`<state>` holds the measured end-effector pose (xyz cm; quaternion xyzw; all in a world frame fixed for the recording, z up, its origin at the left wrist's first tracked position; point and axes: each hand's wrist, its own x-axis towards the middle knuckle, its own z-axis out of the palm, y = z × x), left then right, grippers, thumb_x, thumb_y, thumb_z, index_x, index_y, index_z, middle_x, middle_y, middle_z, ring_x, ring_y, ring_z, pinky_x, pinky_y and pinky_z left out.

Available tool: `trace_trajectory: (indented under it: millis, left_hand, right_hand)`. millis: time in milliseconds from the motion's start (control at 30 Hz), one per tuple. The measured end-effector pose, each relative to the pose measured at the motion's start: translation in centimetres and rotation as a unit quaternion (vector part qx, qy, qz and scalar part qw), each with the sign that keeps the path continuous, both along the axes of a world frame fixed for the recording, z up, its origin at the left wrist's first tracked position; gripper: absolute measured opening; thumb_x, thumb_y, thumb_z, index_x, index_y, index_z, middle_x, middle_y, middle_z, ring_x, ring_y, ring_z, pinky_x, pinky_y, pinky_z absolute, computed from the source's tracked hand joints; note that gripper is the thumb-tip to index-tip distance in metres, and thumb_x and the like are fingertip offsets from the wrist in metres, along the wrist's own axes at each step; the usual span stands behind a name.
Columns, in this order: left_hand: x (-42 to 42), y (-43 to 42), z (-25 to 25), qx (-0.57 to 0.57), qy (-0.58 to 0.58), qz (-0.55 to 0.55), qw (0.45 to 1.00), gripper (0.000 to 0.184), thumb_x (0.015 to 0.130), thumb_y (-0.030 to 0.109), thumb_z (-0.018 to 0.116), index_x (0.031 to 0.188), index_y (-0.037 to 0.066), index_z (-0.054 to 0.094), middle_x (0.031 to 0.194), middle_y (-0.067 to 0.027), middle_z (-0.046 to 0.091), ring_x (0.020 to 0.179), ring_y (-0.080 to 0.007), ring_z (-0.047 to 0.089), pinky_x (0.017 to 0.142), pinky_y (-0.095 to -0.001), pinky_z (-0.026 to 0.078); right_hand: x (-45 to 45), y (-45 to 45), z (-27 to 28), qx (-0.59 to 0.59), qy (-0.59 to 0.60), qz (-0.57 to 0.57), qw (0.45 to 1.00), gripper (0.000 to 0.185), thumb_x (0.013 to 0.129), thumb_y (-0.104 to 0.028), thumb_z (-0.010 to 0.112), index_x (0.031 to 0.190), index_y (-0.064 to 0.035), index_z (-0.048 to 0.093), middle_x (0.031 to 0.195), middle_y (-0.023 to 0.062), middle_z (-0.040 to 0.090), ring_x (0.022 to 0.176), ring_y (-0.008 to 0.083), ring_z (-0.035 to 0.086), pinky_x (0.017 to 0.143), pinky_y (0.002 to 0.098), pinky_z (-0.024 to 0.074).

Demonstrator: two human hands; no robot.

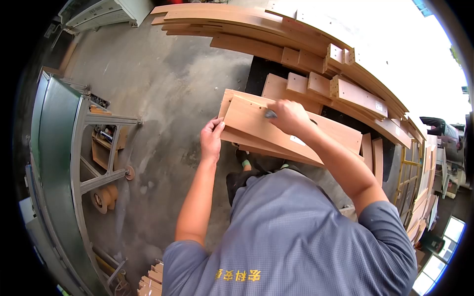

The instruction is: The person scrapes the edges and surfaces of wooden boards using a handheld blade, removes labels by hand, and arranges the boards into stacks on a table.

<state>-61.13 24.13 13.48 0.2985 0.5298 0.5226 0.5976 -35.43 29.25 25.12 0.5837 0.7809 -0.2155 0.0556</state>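
Observation:
My left hand [211, 139] grips the left end of several stacked wooden boards [247, 118], thumb on top. The boards are fanned slightly apart in front of my body, and the top one has small holes near its left end and a white label [297, 140]. Over the top board, my right hand [288, 116] is closed around a small grey object [270, 113], which is too small to identify. Part of that object is hidden by the fingers.
Long wooden planks [237, 22] and shorter drilled boards [360, 96] lie in stacks ahead and to the right. A green-topped conveyor [57, 148] with a metal frame runs along the left. More boards [151, 280] stand at the bottom left.

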Motion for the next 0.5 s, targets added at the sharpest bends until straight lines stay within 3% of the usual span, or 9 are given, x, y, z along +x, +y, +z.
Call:
trace_trajectory:
  millis: [100,133,167,233,267,400,433,500]
  left_hand:
    - [-0.1,0.2,1.0,-0.009,0.022,-0.008,1.0,0.024,0.099,0.009,0.064,0.119,-0.003,0.07,0.125,-0.0096,0.069,0.115,-0.0142,0.06,0.104,-0.0301,0.044]
    - [-1.1,0.3,-1.1,-0.024,-0.015,-0.046,0.999,0.03,0.102,0.013,0.061,0.125,-0.004,0.068,0.141,-0.0137,0.061,0.126,-0.0167,0.056,0.11,-0.0315,0.04]
    - [-1.6,-0.5,-1.1,-0.037,-0.017,-0.05,0.998,0.03,0.102,0.013,0.061,0.125,-0.004,0.068,0.141,-0.0137,0.061,0.126,-0.0167,0.056,0.11,-0.0315,0.04]
    - [-2.3,-0.4,0.0,0.024,0.004,-0.043,0.999,0.035,0.104,0.018,0.057,0.131,-0.003,0.066,0.148,-0.0137,0.056,0.135,-0.0184,0.051,0.115,-0.032,0.036]
    - [-2.7,-0.9,0.9,0.029,0.023,-0.024,0.999,0.036,0.105,0.017,0.056,0.134,-0.003,0.064,0.147,-0.0142,0.058,0.141,-0.0215,0.048,0.119,-0.0333,0.032]
    - [-5.7,-2.3,0.7,-0.002,0.025,0.021,0.999,0.037,0.105,0.014,0.056,0.136,-0.005,0.061,0.145,-0.0129,0.059,0.137,-0.0188,0.051,0.119,-0.0327,0.034]
    - [-6.1,-2.5,1.0,-0.005,0.036,0.029,0.999,0.038,0.105,0.014,0.056,0.138,-0.005,0.059,0.144,-0.013,0.06,0.136,-0.0188,0.052,0.118,-0.0328,0.034]
    - [-5.9,-2.0,1.2,0.025,0.043,0.045,0.998,0.041,0.107,0.016,0.053,0.141,-0.006,0.056,0.145,-0.0143,0.059,0.138,-0.0193,0.05,0.119,-0.0333,0.034]
  right_hand:
    - [-6.7,5.1,-1.0,0.0,0.011,0.025,1.0,0.021,0.082,-0.019,0.071,0.096,-0.0042,0.075,0.098,0.0187,0.074,0.092,0.0367,0.073,0.082,0.0457,0.0588]
    - [-7.6,6.0,-1.7,0.047,0.032,0.046,0.997,0.022,0.083,-0.02,0.071,0.097,-0.0033,0.075,0.102,0.0184,0.073,0.094,0.0361,0.073,0.082,0.0449,0.059]
    - [-8.0,5.7,-2.3,0.091,0.053,0.065,0.992,0.024,0.083,-0.021,0.072,0.097,-0.0023,0.076,0.105,0.018,0.073,0.096,0.0355,0.072,0.083,0.0441,0.0593]
    - [-7.0,3.2,-0.3,0.053,0.055,0.036,0.996,0.028,0.082,-0.024,0.075,0.106,-0.0091,0.075,0.134,0.015,0.062,0.104,0.0351,0.07,0.088,0.044,0.0583]
    - [-5.5,0.7,1.4,0.019,0.047,0.022,0.998,0.033,0.083,-0.025,0.077,0.113,-0.0123,0.074,0.146,0.0126,0.056,0.106,0.0343,0.069,0.091,0.0435,0.0572]
    - [3.0,-7.4,2.9,-0.055,0.041,-0.019,0.997,0.047,0.082,-0.02,0.079,0.128,-0.018,0.071,0.158,0.0088,0.044,0.1,0.033,0.072,0.09,0.044,0.057]
    - [3.6,-8.0,2.6,-0.062,0.035,-0.019,0.997,0.047,0.082,-0.02,0.079,0.128,-0.018,0.071,0.158,0.0088,0.044,0.1,0.033,0.072,0.09,0.044,0.057]
    - [4.3,-8.9,2.0,-0.046,0.017,-0.017,0.999,0.029,0.083,-0.018,0.075,0.112,-0.0151,0.073,0.159,0.0129,0.043,0.098,0.0355,0.073,0.088,0.0447,0.059]
